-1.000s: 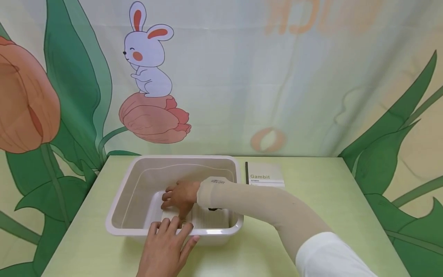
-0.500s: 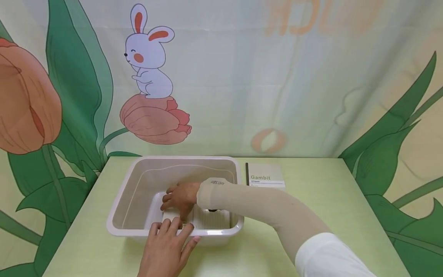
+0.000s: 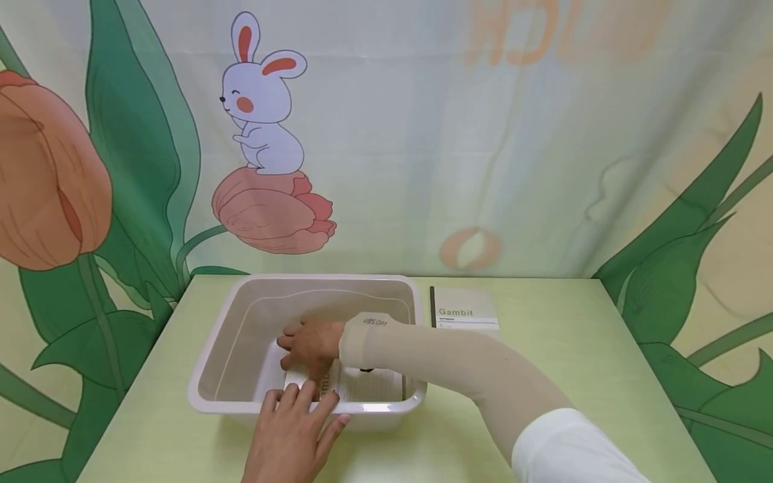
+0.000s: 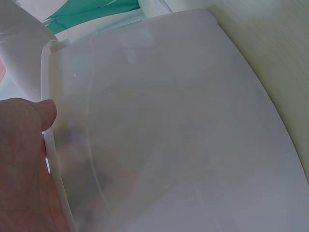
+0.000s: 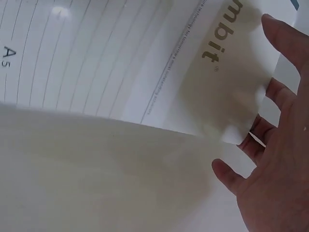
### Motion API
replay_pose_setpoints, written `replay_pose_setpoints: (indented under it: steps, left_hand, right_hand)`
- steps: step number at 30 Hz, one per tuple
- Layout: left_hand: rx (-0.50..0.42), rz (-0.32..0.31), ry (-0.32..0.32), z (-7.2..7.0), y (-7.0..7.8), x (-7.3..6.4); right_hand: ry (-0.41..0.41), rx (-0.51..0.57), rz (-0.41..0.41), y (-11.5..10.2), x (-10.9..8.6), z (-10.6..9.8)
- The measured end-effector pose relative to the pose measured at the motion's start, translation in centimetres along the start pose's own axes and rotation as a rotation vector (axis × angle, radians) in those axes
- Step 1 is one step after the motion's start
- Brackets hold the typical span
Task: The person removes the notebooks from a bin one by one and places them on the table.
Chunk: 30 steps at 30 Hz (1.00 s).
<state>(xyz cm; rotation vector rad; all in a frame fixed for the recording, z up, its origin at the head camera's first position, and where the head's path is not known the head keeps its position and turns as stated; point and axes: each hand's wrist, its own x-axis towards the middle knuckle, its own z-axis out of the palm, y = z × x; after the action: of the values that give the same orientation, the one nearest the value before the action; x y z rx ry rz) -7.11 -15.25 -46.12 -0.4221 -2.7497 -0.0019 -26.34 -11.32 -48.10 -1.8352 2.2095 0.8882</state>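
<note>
Inside the pale plastic basin (image 3: 250,322) lies a light-coloured notebook (image 3: 371,387) with "Gambit" lettering. My right hand (image 3: 311,341) is down in the basin over the notebook's left end. In the right wrist view, thumb and fingers grip the end of the notebook (image 5: 145,63), whose cover shows ruled lines and "A5"; the little finger stays off it. My left hand (image 3: 291,433) holds the basin's near rim, fingertips over the inside and thumb (image 4: 46,115) on the outer side. The fingers partly hide the notebook's near corner.
A second "Gambit" notebook (image 3: 464,308) with a dark spine lies on the light green table (image 3: 543,342), right of the basin. Behind the table hangs a printed curtain (image 3: 386,134) with tulips and a rabbit. My right forearm crosses the basin's right rim.
My right hand has shifted slightly left, and more of the notebook's lettered cover shows beneath it. The left hand keeps its place on the rim. The head view has tilted a little upward.
</note>
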Motion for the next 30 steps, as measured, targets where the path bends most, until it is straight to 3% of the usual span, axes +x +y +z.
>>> replay_pose_setpoints:
  steps: [10,16,25,30]
  left_hand:
    - [-0.021,0.011,0.039,0.2,-0.1,-0.1]
    - [-0.026,0.016,0.056,0.3,-0.2,-0.1]
    - [-0.022,-0.009,0.006,0.0,0.1,0.1]
    - [-0.026,0.008,0.05,0.3,-0.1,-0.1]
  right_hand:
    - [-0.01,-0.008,-0.019,-0.4,-0.2,-0.5]
    - [0.05,-0.066,-0.01,0.1,-1.3,-0.7]
    - [0.093,-0.024,-0.008,1.5,-3.1,-1.7]
    - [0.079,0.028,0.047,2.2,-4.4,-2.7]
